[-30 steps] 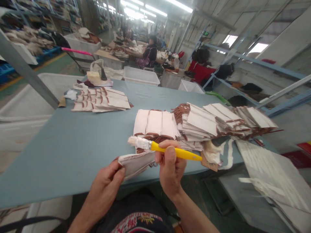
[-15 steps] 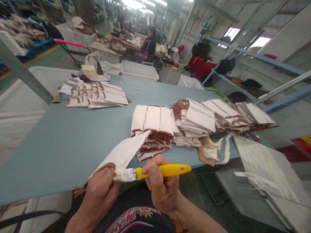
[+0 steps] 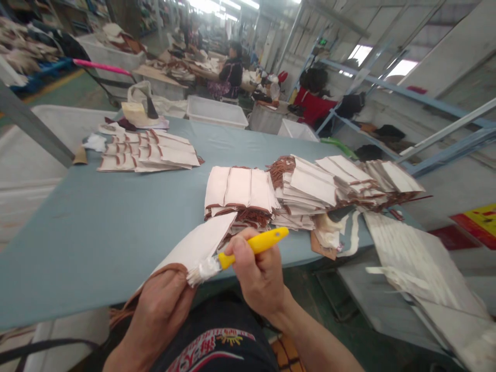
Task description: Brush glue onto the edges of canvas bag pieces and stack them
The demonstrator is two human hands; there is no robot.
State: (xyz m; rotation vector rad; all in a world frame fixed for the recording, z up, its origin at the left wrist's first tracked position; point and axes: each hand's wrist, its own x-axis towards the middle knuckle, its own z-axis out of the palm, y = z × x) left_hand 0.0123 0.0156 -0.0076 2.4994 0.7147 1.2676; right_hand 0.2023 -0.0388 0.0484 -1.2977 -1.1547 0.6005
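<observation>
My right hand is closed around the yellow handle of a paintbrush, whose bristles are coated in white paste. The bristle tip meets the near edge of a pale leather piece with a brown edge and fringe. My left hand grips the near end of that piece, its fingers closed on the folded brown edge. The piece's far corner rests against a stack of similar pale pieces with brown edges and fringes.
More stacked pieces lie to the right, and overlapping rows at the far left of the blue-grey table. A paste-streaked board sits at right. White bins stand behind the table; a person sits beyond.
The brush has swung so its handle points up and right, and its bristles have shifted slightly along the piece's edge. My left hand keeps its hold. The whole view has shifted slightly.
</observation>
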